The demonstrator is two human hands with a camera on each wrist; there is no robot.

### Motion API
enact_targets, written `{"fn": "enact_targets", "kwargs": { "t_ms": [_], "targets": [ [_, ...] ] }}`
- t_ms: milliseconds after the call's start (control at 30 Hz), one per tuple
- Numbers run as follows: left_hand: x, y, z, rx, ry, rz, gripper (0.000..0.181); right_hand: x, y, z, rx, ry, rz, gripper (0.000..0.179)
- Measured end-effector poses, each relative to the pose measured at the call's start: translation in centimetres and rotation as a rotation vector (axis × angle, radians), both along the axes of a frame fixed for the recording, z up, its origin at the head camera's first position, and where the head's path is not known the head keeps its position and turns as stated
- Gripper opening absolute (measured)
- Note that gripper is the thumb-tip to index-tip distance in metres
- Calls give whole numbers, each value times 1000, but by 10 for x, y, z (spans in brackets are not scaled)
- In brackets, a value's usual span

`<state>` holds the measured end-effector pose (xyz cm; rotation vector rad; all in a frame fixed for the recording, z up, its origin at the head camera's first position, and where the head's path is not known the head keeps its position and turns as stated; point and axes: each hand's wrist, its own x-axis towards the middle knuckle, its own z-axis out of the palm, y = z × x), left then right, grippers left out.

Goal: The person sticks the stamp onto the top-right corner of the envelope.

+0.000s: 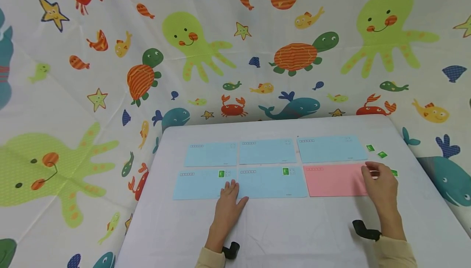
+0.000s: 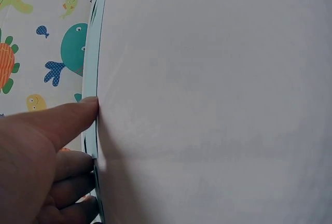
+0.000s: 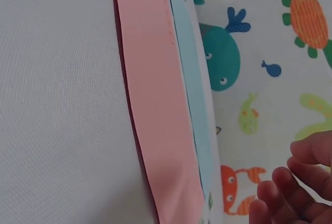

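Observation:
In the head view, my left hand [image 1: 229,207] lies with fingers spread on the lower edge of a blue envelope [image 1: 200,186], its thumb reaching toward the neighbouring blue envelope [image 1: 270,186]. A green stamp [image 1: 221,174] is at the first envelope's upper right, and another green stamp [image 1: 285,171] is on the second. My right hand [image 1: 382,184] is bent over the right end of a pink envelope [image 1: 333,182], thumb and forefinger close together. Whether something thin sits between those fingertips cannot be seen. The right wrist view shows its curled fingers [image 3: 282,190].
A back row holds three more blue envelopes [image 1: 210,155]. Loose green stamps [image 1: 370,148] lie beside it at the right, with another stamp [image 1: 395,173] partly behind my right hand. White cloth covers the table [image 1: 294,231]; a sea-animal patterned curtain [image 1: 254,92] hangs behind.

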<state>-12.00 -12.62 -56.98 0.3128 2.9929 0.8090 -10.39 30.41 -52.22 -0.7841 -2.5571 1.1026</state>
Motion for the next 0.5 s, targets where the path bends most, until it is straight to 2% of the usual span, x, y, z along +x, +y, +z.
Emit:
{"fn": "enact_targets", "kwargs": {
  "t_ms": [500],
  "targets": [
    [0,0,-1,9,-5,2,61,-1,11,-8,-1,-31,-28,47]
  ]
}}
